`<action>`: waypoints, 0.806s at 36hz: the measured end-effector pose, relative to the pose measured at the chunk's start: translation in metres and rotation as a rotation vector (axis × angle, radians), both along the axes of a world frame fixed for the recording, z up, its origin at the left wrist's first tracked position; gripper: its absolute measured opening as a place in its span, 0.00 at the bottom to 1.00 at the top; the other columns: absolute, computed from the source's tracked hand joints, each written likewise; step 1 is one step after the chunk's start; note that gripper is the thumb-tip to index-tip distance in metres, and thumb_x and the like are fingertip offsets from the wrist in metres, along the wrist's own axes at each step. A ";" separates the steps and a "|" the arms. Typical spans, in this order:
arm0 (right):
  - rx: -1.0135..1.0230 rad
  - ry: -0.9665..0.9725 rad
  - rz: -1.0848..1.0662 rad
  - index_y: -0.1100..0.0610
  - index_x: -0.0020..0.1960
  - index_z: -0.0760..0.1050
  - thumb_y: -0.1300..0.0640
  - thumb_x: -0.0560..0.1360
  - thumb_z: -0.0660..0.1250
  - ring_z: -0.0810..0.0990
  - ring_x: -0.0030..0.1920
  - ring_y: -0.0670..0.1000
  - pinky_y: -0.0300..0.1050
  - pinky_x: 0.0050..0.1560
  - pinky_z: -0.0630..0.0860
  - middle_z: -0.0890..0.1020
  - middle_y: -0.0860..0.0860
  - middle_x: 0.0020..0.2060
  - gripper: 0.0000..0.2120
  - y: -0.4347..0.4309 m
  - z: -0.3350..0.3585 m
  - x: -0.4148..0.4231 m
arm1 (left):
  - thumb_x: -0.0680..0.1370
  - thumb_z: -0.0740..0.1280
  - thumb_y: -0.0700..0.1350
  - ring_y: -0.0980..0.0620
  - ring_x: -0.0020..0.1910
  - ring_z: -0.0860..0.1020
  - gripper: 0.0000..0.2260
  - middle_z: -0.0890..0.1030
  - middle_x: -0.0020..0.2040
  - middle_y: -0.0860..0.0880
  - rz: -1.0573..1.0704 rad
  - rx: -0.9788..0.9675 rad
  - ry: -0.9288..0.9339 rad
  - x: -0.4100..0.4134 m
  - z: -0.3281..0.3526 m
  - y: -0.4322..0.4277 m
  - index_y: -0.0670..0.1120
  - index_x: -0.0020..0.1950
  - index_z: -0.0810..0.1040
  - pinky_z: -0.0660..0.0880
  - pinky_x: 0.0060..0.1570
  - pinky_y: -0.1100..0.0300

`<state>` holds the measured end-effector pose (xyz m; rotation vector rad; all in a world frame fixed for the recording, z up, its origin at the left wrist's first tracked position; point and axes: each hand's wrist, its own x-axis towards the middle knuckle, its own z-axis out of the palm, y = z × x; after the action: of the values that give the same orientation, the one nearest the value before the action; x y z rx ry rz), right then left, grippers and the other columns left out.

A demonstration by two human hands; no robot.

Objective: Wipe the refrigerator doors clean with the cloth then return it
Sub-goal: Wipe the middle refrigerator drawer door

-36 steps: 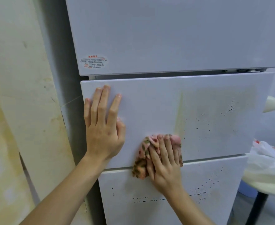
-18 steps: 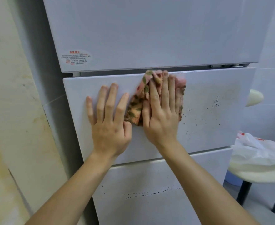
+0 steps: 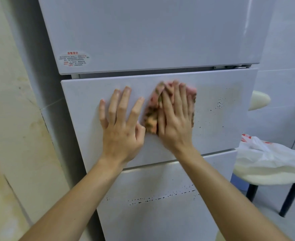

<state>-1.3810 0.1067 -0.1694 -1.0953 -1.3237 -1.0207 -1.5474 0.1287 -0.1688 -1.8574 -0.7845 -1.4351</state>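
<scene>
Far left: a cream wall panel (image 3: 12, 119), blotched yellow and brown, with a strip of grey tiled wall behind it. Next, a white refrigerator with three stacked doors. On the top door (image 3: 152, 32), low in its left corner, a sticker (image 3: 74, 59) with red and black print, too small to read. Below a dark gap, the middle door (image 3: 84, 110), pale and matt.

Left hand (image 3: 121, 129) flat on the left half of that door, grip spread, fingers straight and fanned, holding nothing. Just right of its thumb, the cloth (image 3: 152, 117): pink with a green and brown pattern, bunched, blurred, pressed against the upper middle of the middle door. Right hand (image 3: 175, 126) over the cloth, grip flat, fingers straight and close together, pushing it onto the door rather than pinching it.

Further right on the same door, a yellowish smear and black specks (image 3: 219, 104). Beneath, the lower door (image 3: 160, 223), crossed by a broken line of dark marks. At right, a dark-legged stool (image 3: 265, 179) bearing a white plastic bag (image 3: 268, 153) with red print. Above it, a cream rounded object (image 3: 259, 100) against the pale tiled wall (image 3: 286, 49). Grey floor under the stool.
</scene>
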 end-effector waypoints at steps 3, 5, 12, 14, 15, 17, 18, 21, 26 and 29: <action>0.049 0.091 0.010 0.61 0.79 0.67 0.56 0.86 0.57 0.61 0.81 0.64 0.57 0.83 0.51 0.65 0.65 0.79 0.23 0.004 0.039 0.004 | 0.74 0.66 0.40 0.38 0.82 0.59 0.29 0.65 0.82 0.39 0.017 -0.018 -0.001 0.004 0.000 -0.002 0.47 0.77 0.74 0.53 0.79 0.31; 0.063 0.125 0.035 0.59 0.80 0.66 0.57 0.86 0.58 0.60 0.82 0.64 0.57 0.83 0.50 0.64 0.64 0.80 0.23 0.006 0.041 0.004 | 0.74 0.66 0.40 0.38 0.82 0.59 0.29 0.65 0.82 0.39 0.026 -0.020 0.001 0.005 -0.001 -0.003 0.47 0.77 0.74 0.52 0.79 0.32; -0.021 0.135 0.118 0.57 0.77 0.65 0.54 0.88 0.56 0.54 0.84 0.55 0.56 0.83 0.51 0.63 0.60 0.80 0.19 0.000 -0.073 0.000 | 0.76 0.66 0.40 0.37 0.83 0.59 0.28 0.64 0.82 0.39 0.033 0.007 0.011 0.007 -0.007 0.004 0.47 0.77 0.73 0.51 0.80 0.32; -0.075 0.085 0.075 0.55 0.77 0.67 0.53 0.88 0.57 0.56 0.84 0.56 0.56 0.83 0.53 0.64 0.58 0.80 0.18 -0.003 -0.104 0.003 | 0.76 0.65 0.40 0.37 0.82 0.60 0.27 0.65 0.82 0.38 0.040 0.022 -0.001 0.009 -0.008 0.006 0.46 0.77 0.73 0.52 0.79 0.31; -0.090 0.061 0.052 0.55 0.77 0.67 0.53 0.88 0.57 0.56 0.84 0.56 0.56 0.83 0.53 0.64 0.57 0.80 0.18 -0.004 -0.112 0.006 | 0.77 0.65 0.40 0.37 0.82 0.60 0.27 0.65 0.82 0.38 0.045 0.029 -0.006 0.010 -0.009 0.007 0.46 0.77 0.73 0.53 0.79 0.31; -0.098 0.018 0.020 0.55 0.76 0.68 0.52 0.88 0.57 0.55 0.84 0.55 0.55 0.83 0.53 0.65 0.58 0.79 0.18 -0.007 -0.116 0.012 | 0.77 0.64 0.40 0.36 0.82 0.59 0.27 0.65 0.82 0.38 0.051 0.040 -0.017 0.012 -0.011 0.008 0.45 0.77 0.73 0.53 0.79 0.30; -0.099 -0.001 0.014 0.55 0.76 0.69 0.53 0.88 0.56 0.55 0.84 0.55 0.55 0.84 0.52 0.66 0.59 0.78 0.17 -0.008 -0.113 0.015 | 0.77 0.64 0.40 0.36 0.83 0.59 0.27 0.65 0.82 0.38 0.051 0.041 -0.022 0.012 -0.011 0.008 0.45 0.77 0.73 0.53 0.79 0.30; -0.092 -0.022 0.035 0.55 0.76 0.70 0.58 0.87 0.55 0.56 0.83 0.56 0.54 0.83 0.51 0.66 0.60 0.77 0.18 -0.012 -0.089 0.019 | 0.76 0.64 0.39 0.36 0.83 0.58 0.27 0.64 0.82 0.38 0.047 0.032 -0.038 0.016 -0.010 0.006 0.44 0.77 0.73 0.51 0.79 0.30; 0.048 0.119 0.083 0.59 0.76 0.71 0.68 0.82 0.60 0.65 0.79 0.65 0.63 0.81 0.58 0.68 0.64 0.77 0.22 -0.004 -0.004 0.021 | 0.72 0.62 0.37 0.33 0.81 0.58 0.28 0.66 0.80 0.36 0.075 0.004 -0.061 0.025 -0.004 0.000 0.44 0.73 0.75 0.51 0.78 0.27; 0.119 0.165 0.086 0.63 0.75 0.73 0.64 0.85 0.58 0.65 0.79 0.65 0.62 0.81 0.59 0.69 0.66 0.76 0.19 0.005 0.028 0.020 | 0.72 0.62 0.38 0.33 0.81 0.58 0.28 0.67 0.81 0.39 0.086 -0.012 -0.040 0.026 -0.002 -0.001 0.45 0.72 0.77 0.51 0.76 0.26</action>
<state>-1.3606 0.1116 -0.1415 -1.0027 -1.1528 -0.9137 -1.5218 0.1278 -0.1706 -1.7863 -0.8841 -1.4201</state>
